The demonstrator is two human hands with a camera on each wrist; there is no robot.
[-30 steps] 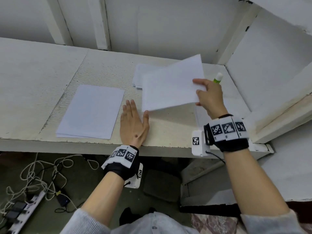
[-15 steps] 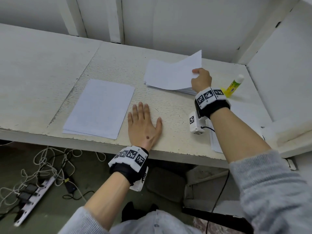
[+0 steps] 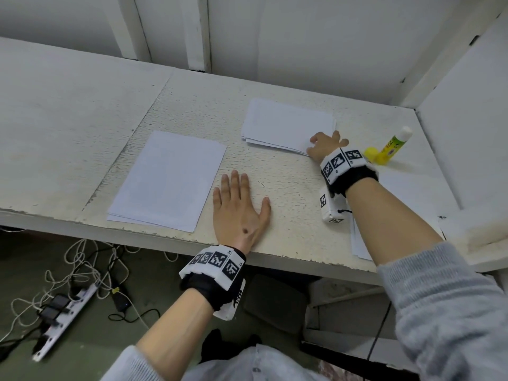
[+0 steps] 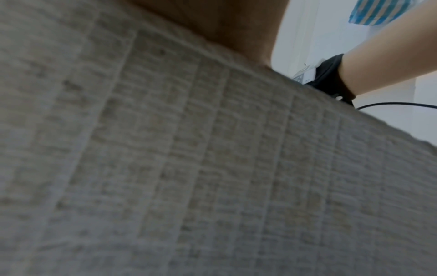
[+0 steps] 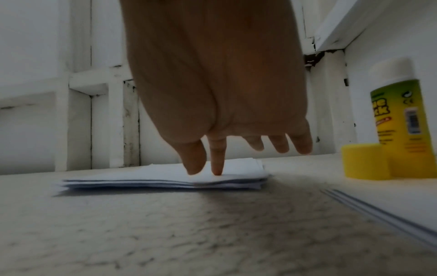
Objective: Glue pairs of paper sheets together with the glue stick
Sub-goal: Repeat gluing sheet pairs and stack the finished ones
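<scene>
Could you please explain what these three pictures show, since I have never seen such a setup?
There is no machine: a person works with bare hands, wearing cameras on the head and both wrists. The head view looks down on a table. The left hand lies flat on it; its wrist view shows mostly blurred tabletop. The right hand touches the far stack with thumb and forefinger, seen close in the right wrist view. A near stack, an uncapped glue stick and its cap stand there too. Nothing is lifted.
</scene>
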